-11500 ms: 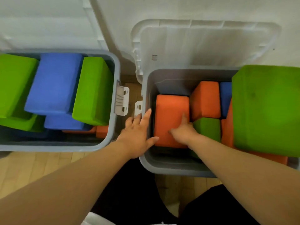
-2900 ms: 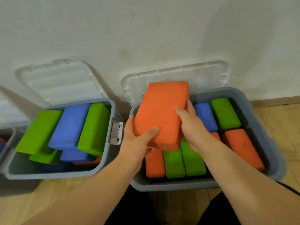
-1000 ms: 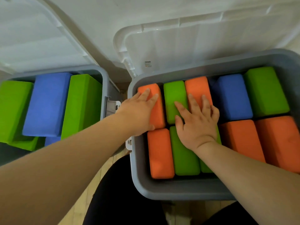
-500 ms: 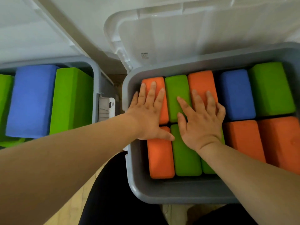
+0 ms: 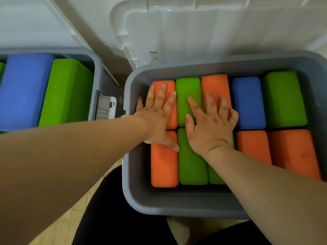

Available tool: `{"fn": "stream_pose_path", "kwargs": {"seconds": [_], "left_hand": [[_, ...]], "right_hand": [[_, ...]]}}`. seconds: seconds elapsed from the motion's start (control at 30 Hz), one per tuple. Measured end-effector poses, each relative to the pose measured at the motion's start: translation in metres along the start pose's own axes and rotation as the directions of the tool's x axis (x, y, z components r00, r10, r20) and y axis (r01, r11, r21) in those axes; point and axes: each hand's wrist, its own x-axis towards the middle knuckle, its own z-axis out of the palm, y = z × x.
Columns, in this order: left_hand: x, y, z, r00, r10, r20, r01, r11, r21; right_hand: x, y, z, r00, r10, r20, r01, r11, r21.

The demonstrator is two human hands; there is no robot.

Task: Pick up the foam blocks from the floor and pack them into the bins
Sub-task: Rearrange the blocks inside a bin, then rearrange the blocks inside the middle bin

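Fingers (image 5: 160, 98) of left hand (image 5: 155, 121) and right hand (image 5: 210, 128) stay spread flat, apparently pressing blocks (image 5: 188, 89).

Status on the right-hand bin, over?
Left hand and right hand flat, pressing foam blocks down. Blocks packed in grey bin. Lid open, nothing obstructing.

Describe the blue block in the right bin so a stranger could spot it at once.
Take the right grey bin, the one with the white lid behind it. In its far row, next to the lid, the blue block lies second from the right, between an orange block and a green block. It is the only blue one in that bin.
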Motion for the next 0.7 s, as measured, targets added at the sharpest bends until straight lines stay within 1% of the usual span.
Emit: {"fn": "stream_pose_path", "kwargs": {"seconds": [0.1,0.33,0.37,0.43,0.47,0.53,0.6,0.7], "left_hand": [[0.004,0.006,0.01,0.996,0.026,-0.09,-0.027,1.0,-0.009],[0.005,0.005,0.025,0.967,0.011,-0.256,-0.022,0.999,-0.041],[-0.004,0.01,0.029,0.96,-0.008,-0.279,-0.014,0.997,-0.078],[-0.036,0.022,0.044,0.946,-0.065,-0.317,0.005,0.982,-0.187],[-0.059,0.026,0.052,0.944,-0.089,-0.317,0.014,0.973,-0.232],[-0.114,0.024,0.064,0.958,-0.109,-0.264,0.039,0.965,-0.258],[-0.169,0.009,0.063,0.956,-0.193,-0.223,0.118,0.943,-0.311],[-0.242,-0.033,0.048,0.938,-0.307,-0.161,0.231,0.9,-0.37]], "right_hand": [[-0.001,0.009,0.0,1.0,0.02,-0.015,-0.02,1.0,0.007],[0.0,0.01,0.002,1.0,0.004,-0.019,-0.004,1.0,0.0],[-0.002,0.01,0.0,1.0,0.006,-0.002,-0.006,1.0,-0.004],[-0.013,0.01,-0.009,0.994,0.007,0.105,-0.004,0.999,-0.035],[-0.022,0.007,-0.015,0.982,-0.002,0.188,0.01,0.999,-0.042],[-0.047,-0.004,-0.036,0.943,-0.01,0.331,0.016,1.0,-0.015],[-0.076,-0.024,-0.063,0.931,-0.023,0.364,0.003,0.998,0.056],[-0.113,-0.074,-0.108,0.92,-0.081,0.384,-0.009,0.974,0.227]]}}
